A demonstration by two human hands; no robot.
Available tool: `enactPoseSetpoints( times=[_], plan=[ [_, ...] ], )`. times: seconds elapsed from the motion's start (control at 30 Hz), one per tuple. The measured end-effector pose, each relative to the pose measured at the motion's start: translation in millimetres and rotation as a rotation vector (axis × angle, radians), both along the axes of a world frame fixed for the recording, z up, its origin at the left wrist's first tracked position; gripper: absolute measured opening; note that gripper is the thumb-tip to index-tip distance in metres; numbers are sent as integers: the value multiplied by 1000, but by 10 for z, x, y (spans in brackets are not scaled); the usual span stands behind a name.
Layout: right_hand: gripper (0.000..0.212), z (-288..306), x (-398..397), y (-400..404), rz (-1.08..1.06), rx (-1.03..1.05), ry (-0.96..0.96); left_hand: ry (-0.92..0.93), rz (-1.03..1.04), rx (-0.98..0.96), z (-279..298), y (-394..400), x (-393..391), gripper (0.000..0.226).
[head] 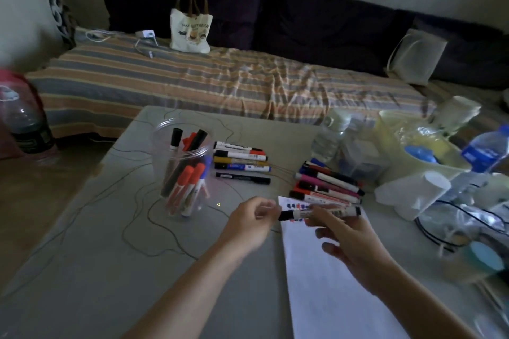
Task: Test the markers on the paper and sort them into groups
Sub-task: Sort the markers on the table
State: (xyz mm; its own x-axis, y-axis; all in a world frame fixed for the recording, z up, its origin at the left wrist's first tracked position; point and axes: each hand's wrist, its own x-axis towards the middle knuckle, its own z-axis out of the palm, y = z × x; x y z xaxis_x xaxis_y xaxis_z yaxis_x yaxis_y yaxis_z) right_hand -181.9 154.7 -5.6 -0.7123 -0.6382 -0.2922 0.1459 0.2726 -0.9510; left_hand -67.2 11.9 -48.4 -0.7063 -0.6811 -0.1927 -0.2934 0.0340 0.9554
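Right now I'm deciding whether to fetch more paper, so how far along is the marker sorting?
Roughly midway. Done: two groups lie on the table, one by the jar, one above the paper, whose top edge carries test marks. In hand: both hands, left and right, hold a black marker. Left: markers in the jar.

One black-capped marker (319,213) lies horizontal above the top of the white paper (330,270), which bears small red and blue test marks (296,205) along its upper edge. A clear jar (181,168) stands upright holding red, black and blue markers. Two sorted groups lie flat: one (241,159) beside the jar, another (327,184) just beyond the paper.
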Motion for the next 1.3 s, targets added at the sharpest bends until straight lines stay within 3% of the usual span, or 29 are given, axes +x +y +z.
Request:
enactPoseSetpoints(
  times=[0.1,0.2,0.37,0.5,0.6,0.77,1.13,1.3],
  plan=[
    [28,1,29,163,-36,-61,-176,126,69,241,126,191,-10,7],
    [29,-8,24,267,-41,-97,-272,155,155,352,180,308,-53,7],
    [31,15,6,377,-18,-174,-386,321,199,733,238,409,-133,13],
    [24,19,-24,407,125,-144,-392,403,209,830,289,407,-143,18],
    [23,19,-96,424,197,-79,-388,431,221,772,285,394,-172,18],
    [30,-97,-113,415,145,85,-180,362,131,594,228,483,-246,22],
    [17,-111,-104,270,151,157,687,350,476,746,257,520,-479,24],
    [24,-106,-96,280,157,157,783,347,493,763,261,533,-497,21]
  ],
)
